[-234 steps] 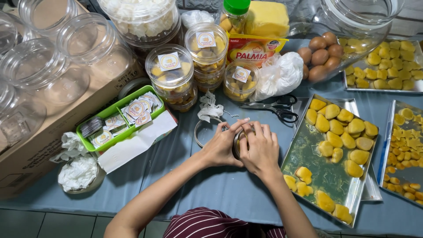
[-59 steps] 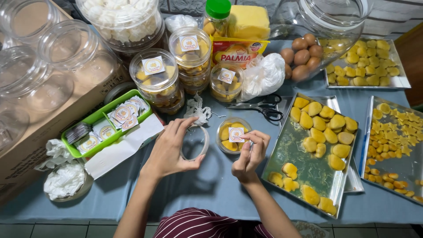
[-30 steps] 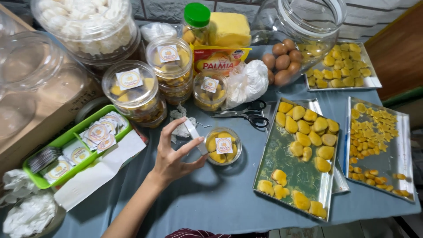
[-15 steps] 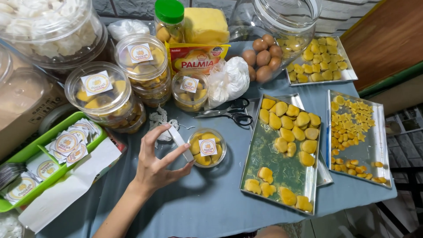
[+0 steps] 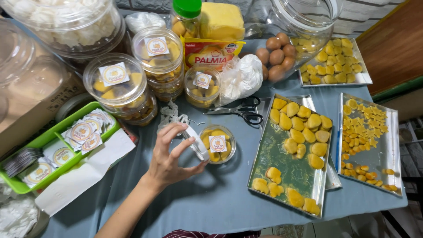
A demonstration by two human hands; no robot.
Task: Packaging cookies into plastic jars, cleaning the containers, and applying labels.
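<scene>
Clear tape roll (image 5: pixel 195 142) pinched in left hand (image 5: pixel 169 156), fingers curled round it, just at 9 o'clock of small labelled cookie tub (image 5: pixel 217 144), likely for sealing; right hand unseen.

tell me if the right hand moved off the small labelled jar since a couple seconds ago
Yes. It has left the small jar beside the scissors and is out of view; only the left hand remains, holding a tape roll.

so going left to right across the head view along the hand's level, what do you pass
green tray of stickers → left hand holding a roll of clear tape → small labelled tub of cookies → baking tray of large yellow cookies → baking tray of small yellow cookies
</scene>
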